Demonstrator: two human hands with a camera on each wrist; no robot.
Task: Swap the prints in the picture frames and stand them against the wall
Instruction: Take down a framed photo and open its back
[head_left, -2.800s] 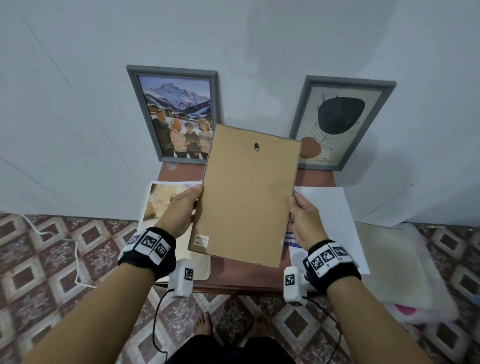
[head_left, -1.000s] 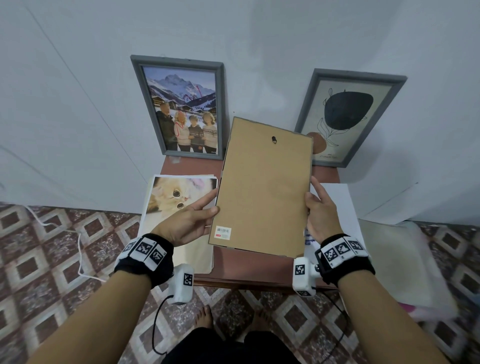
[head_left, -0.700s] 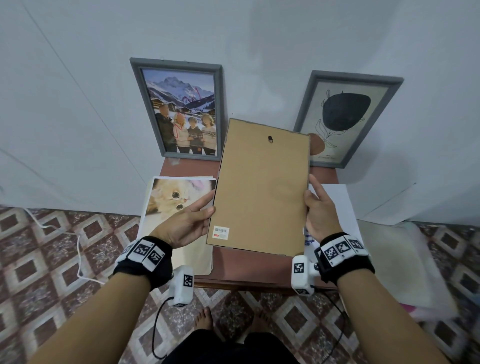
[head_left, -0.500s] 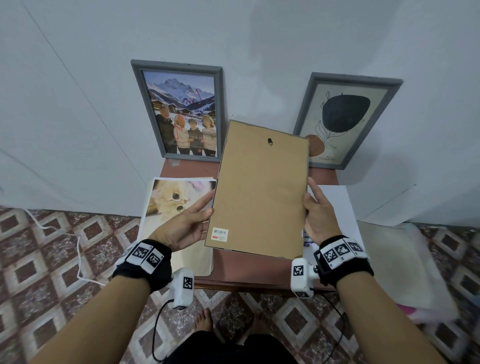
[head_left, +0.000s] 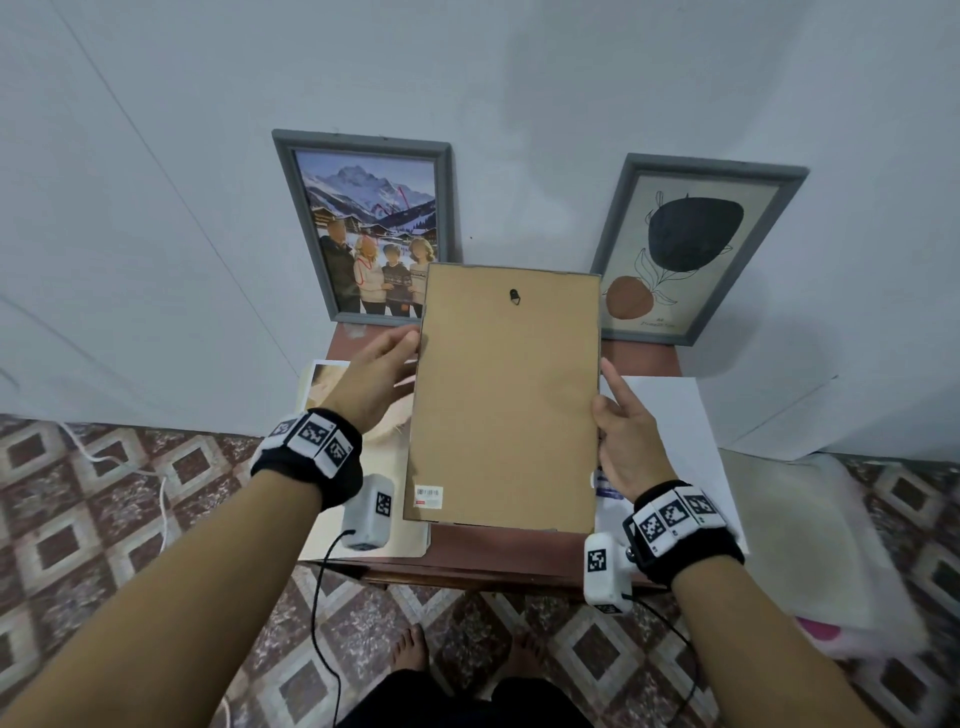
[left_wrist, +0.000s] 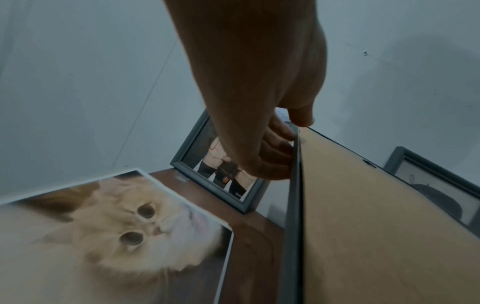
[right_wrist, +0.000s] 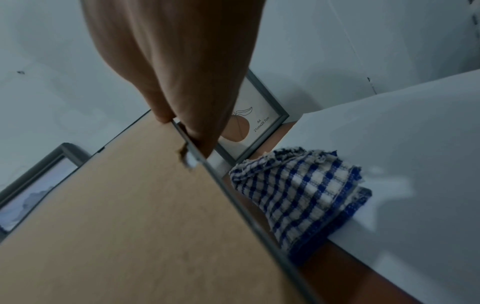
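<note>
The wall (head_left: 156, 156) carries two standing frames; below, the tabletop (head_left: 644, 358) holds loose prints. The third frame (head_left: 506, 400) — brown backing toward the person — has gone from tilted to nearly square between them. The left hand (head_left: 376, 376) has climbed to its upper edge (fingers curled round it), the right hand (head_left: 623, 441) pinching lower down — standing it looks next.

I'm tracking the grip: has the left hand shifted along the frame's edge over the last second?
Yes. The left hand has slid up the held frame's left edge, away from the barcode sticker, toward the family photo at the wall.
</note>
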